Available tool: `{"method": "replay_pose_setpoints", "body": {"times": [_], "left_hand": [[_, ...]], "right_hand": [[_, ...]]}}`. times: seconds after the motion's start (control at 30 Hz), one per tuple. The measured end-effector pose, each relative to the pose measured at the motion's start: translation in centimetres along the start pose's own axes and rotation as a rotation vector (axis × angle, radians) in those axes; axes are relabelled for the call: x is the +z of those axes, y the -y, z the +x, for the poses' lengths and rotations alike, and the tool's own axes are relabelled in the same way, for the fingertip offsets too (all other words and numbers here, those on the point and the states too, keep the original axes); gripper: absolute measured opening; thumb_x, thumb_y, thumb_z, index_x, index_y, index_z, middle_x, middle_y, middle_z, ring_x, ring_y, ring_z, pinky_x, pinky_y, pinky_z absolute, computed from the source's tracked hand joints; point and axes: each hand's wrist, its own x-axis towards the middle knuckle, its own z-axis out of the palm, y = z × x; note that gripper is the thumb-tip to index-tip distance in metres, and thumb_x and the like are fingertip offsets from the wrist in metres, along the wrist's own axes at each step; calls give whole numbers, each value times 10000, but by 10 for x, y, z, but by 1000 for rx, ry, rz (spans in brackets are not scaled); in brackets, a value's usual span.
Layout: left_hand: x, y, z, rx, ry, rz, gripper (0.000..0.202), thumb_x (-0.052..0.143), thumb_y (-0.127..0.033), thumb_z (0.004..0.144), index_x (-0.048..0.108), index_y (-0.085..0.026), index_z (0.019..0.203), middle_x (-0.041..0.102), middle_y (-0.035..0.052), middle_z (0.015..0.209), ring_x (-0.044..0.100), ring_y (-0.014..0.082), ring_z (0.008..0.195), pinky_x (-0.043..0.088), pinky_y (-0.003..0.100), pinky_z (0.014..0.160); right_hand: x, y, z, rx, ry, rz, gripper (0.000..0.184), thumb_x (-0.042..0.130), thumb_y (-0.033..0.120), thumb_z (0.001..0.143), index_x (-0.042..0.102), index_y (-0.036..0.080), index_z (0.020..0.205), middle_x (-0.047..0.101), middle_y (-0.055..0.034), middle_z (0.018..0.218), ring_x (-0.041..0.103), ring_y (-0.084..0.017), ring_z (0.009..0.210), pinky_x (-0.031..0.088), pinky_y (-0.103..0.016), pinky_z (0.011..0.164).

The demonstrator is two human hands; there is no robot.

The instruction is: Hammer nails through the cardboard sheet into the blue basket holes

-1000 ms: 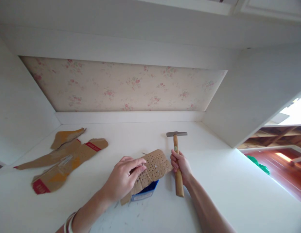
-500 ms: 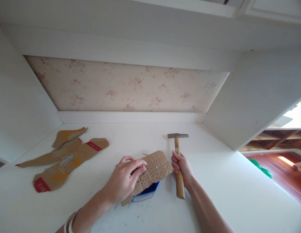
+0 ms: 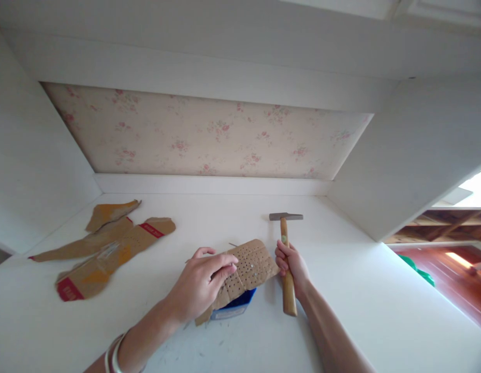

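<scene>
A brown cardboard piece (image 3: 251, 264) full of small holes lies over a blue box (image 3: 234, 306) on the white desk (image 3: 341, 290). My left hand (image 3: 201, 282) rests on the cardboard's left part, fingers pressed together as if pinching something too small to name. My right hand (image 3: 290, 264) is wrapped round the wooden handle of a hammer (image 3: 287, 259), just right of the cardboard. The hammer's metal head points away from me, lying low over the desk.
Torn cardboard scraps (image 3: 104, 248) with red and yellow print lie at the left of the desk. White side walls and a floral back panel (image 3: 209, 134) enclose the desk. Beyond the right edge, a red floor (image 3: 453, 269) shows far below.
Both hands and the hammer stay where they were. Only the camera view has shifted slightly.
</scene>
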Motion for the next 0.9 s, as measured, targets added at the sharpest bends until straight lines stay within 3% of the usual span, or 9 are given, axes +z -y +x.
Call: {"method": "replay_pose_setpoints", "body": {"times": [0.6,0.9], "left_hand": [[-1,-1,3,24,16,-2,126,548,-236,962,606,-276,1067,764,-33,961,708,122,804,390,365,972],[-2,-6,4,43,22,45,123,514,-252,978,613,-265,1049,763,-19,938,699,116,765,408,329,865]], "right_hand": [[0,0,0,15,-8,-6,378,762,348,741,413,227,660,388,122,496,269,-20,300,302,-127,211],[-5,-2,4,11,6,-4,400,782,366,717,412,226,659,406,120,508,276,-18,305,298,-125,213]]}}
